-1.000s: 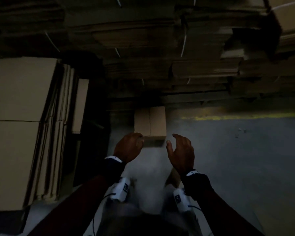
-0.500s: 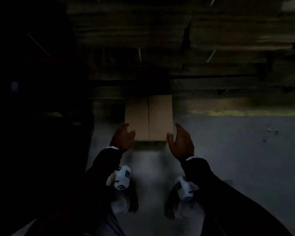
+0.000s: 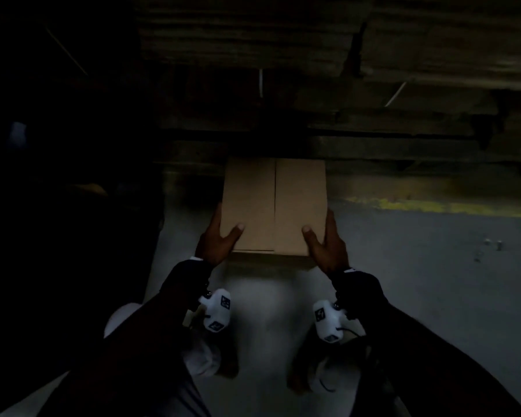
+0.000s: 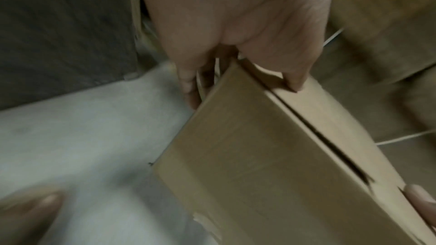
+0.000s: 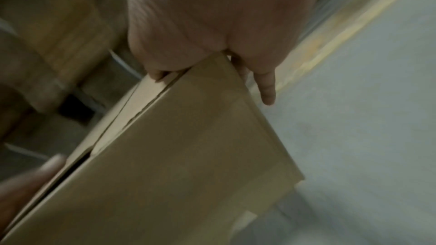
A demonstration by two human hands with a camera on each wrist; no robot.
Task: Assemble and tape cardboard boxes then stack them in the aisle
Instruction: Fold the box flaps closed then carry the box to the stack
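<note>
Holding a cardboard box [image 3: 274,206] between both hands, above the grey floor [image 3: 418,266] of the aisle. We've got the left hand [image 3: 218,239] on the box's left side, thumb lying on the top face, fingers down the side wall. Right hand [image 3: 325,245] mirrors it on the right side, thumb on top, fingers along the right wall. So both hands are gripping the box, one per side.

Top flaps are folded shut and meet at a centre seam [image 3: 275,206] running away from us. We can't tell whether tape is on it; light is too dim. In the left wrist view the box [image 4: 271,156] shows a narrow dark gap along the seam, left hand [image 4: 235,25] thumb pressed on the flap by the near corner, fingers wrapped over the edge. In the right wrist view, same picture: right hand [image 5: 212,25] clamps the box [image 5: 188,156] at its corner, one finger extended down the side.

Far end of the box sits just in front of a dark wall of stacked flat cardboard [image 3: 373,55], bundled with pale straps [image 3: 260,82]. Yellow floor line [image 3: 433,206] runs to the right of the box. White wrist cameras [image 3: 217,310] sit under both dark sleeves [image 3: 403,341]. Left part of the head view is near black, nothing readable.
</note>
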